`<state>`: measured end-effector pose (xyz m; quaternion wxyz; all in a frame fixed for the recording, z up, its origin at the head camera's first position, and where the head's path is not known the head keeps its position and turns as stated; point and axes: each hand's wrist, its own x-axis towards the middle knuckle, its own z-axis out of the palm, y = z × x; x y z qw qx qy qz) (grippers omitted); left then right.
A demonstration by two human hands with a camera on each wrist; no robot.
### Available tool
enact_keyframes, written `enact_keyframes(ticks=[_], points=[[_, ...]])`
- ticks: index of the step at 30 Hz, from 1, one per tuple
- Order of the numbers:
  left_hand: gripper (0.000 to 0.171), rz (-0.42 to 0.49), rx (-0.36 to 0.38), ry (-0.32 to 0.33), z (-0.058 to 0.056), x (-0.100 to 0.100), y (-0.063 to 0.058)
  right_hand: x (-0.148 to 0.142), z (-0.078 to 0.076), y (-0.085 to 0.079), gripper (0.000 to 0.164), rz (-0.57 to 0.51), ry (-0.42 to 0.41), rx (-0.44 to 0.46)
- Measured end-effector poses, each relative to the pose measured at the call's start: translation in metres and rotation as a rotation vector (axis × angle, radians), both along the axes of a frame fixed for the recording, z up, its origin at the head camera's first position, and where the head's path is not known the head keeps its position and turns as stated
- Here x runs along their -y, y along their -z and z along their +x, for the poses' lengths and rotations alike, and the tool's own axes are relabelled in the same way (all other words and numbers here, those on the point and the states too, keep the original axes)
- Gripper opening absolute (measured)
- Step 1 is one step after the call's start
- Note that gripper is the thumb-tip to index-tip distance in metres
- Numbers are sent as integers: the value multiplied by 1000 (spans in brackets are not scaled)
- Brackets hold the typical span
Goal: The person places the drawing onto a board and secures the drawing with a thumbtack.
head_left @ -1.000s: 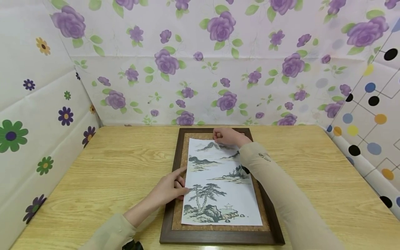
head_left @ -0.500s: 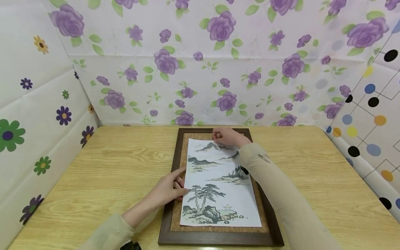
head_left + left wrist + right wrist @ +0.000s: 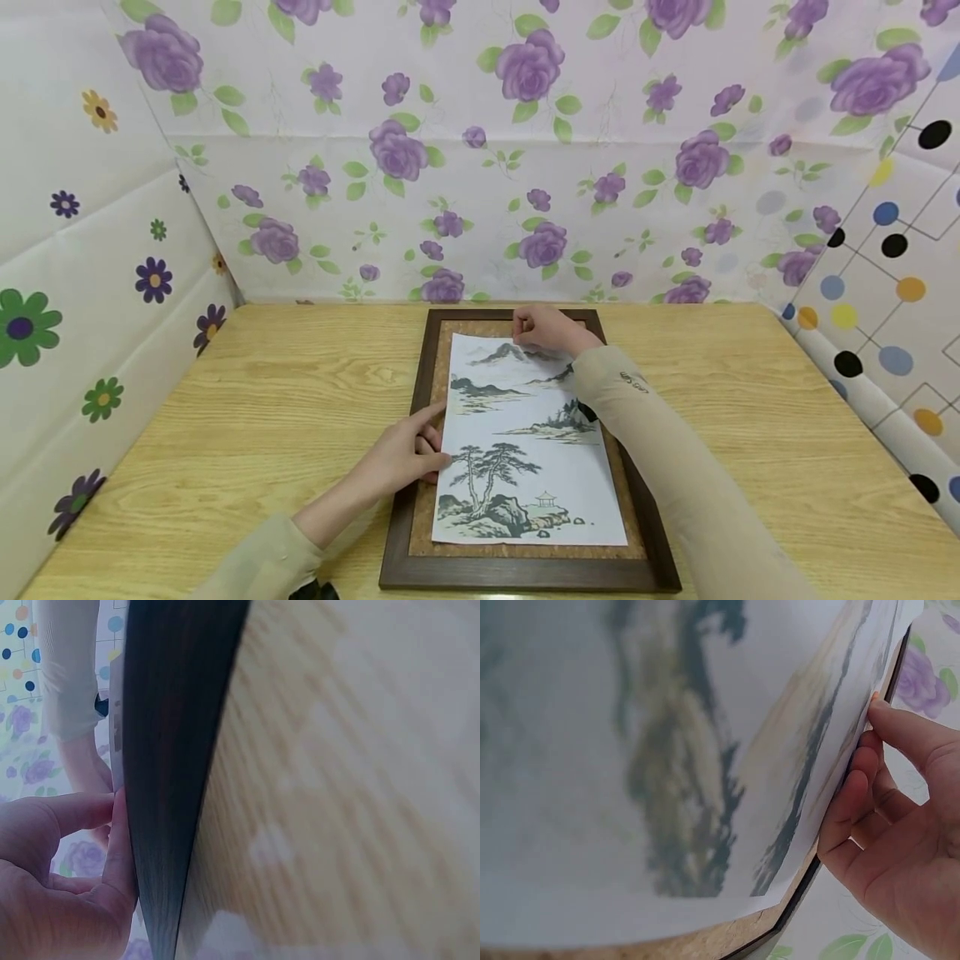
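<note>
A white paper (image 3: 540,467) printed with a landscape of pines, rocks and mountains lies on a cork board (image 3: 442,533) with a dark brown wooden frame. My left hand (image 3: 405,450) reaches over the frame's left side, thumb and index finger stretched out to hold down the paper's left edge. At the paper's top edge, my right hand (image 3: 551,327) has its fingers curled and its thumb tip pressed in. A small orange spot (image 3: 875,695), like a pushpin head, shows at that thumb tip in the right wrist view; most of it is hidden by the hand.
The board lies on a light wood table (image 3: 315,375), its far end near the floral back wall (image 3: 465,200). A flower-printed wall (image 3: 90,275) stands at the left and a dotted one (image 3: 900,317) at the right. My right forearm crosses the frame's right side.
The view has shifted very slightly. Both hands keep nearly the same places on the paper and the board.
</note>
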<state>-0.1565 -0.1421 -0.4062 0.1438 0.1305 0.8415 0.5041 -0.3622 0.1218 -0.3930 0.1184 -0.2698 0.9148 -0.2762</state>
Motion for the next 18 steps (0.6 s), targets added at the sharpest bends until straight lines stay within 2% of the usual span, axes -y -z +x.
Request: enact_keyframes(ticks=[7, 13, 16, 18], points=[[79, 7, 18, 3, -2, -1, 0, 1, -2, 1, 8, 18, -3, -32], [84, 47, 135, 59, -7, 1, -5, 0, -1, 0, 8, 98, 11, -79], [81, -7, 140, 85, -12, 7, -11, -2, 0, -2, 9, 116, -3, -90], [79, -78, 89, 97, -16, 13, -16, -3, 2, -7, 10, 112, -18, -95]])
